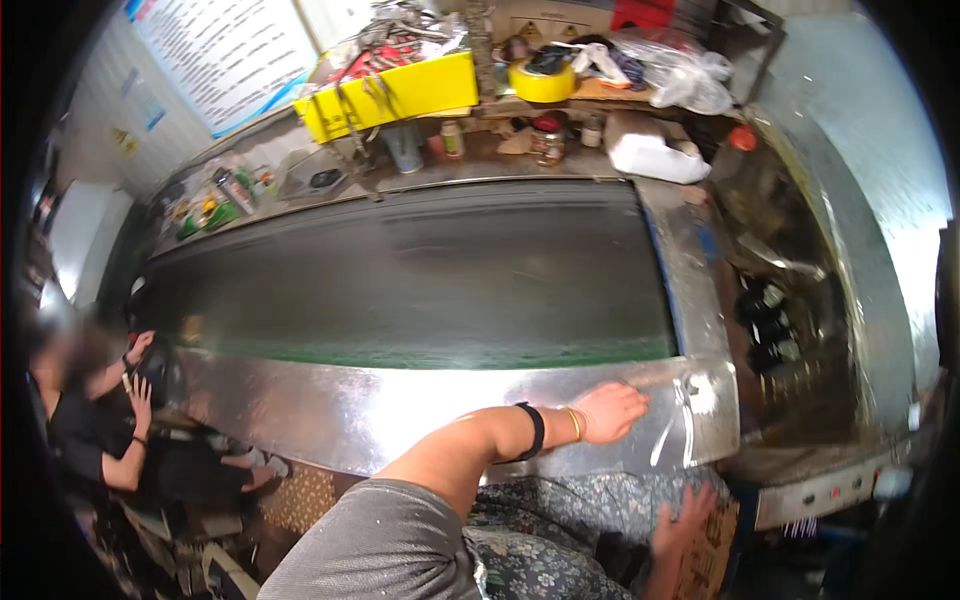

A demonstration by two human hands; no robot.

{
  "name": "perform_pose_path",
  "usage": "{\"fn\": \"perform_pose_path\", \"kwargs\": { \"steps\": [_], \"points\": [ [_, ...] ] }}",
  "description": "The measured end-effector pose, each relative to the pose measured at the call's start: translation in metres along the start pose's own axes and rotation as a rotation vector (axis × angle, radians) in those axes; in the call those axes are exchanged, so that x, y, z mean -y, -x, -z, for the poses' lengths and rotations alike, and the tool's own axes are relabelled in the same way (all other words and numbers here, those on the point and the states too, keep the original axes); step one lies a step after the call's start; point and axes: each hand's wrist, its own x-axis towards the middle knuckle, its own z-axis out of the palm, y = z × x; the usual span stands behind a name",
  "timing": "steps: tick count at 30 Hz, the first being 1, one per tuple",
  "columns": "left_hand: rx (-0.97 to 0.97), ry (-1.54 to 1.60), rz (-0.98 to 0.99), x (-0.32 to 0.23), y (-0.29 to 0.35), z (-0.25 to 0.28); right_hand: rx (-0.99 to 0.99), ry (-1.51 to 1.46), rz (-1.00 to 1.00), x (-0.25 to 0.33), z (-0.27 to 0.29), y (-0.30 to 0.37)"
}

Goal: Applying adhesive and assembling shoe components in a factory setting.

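- Left hand (612, 412) is at the metal worktop (340, 405), near its right end, fingers partly curled; I cannot tell whether it grips anything.
- Right hand (686, 515) is open, fingers spread, beside the cardboard (714, 555).
- Dark belt (430, 275) lies beyond the worktop; work done or left cannot be judged.

Head cam, the left fisheye, sat pretty close, up over the near side of the dark belt (420, 280), tilted down and facing across it, so it got the wearer's lap (525, 562) in front and the yellow bin (430, 92) behind.
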Motion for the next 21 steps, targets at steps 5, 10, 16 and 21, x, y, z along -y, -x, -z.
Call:
{"fn": "perform_pose_path", "kwargs": {
  "steps": [5,10,16,21],
  "points": [
    [-0.041,-0.002,-0.028,0.004,0.000,-0.008,0.089,0.176,-0.080,0.073,-0.011,0.023],
    [-0.089,-0.065,-0.005,0.007,0.013,-0.018,0.097,0.065,-0.027,0.066,-0.009,0.028],
    [-0.116,-0.037,0.012,-0.005,0.012,-0.015,0.090,0.148,-0.030,0.063,-0.017,0.033],
    [-0.116,-0.028,-0.006,-0.002,0.016,-0.012,0.018,0.139,0.012,0.056,-0.023,0.035]
  ]
}}
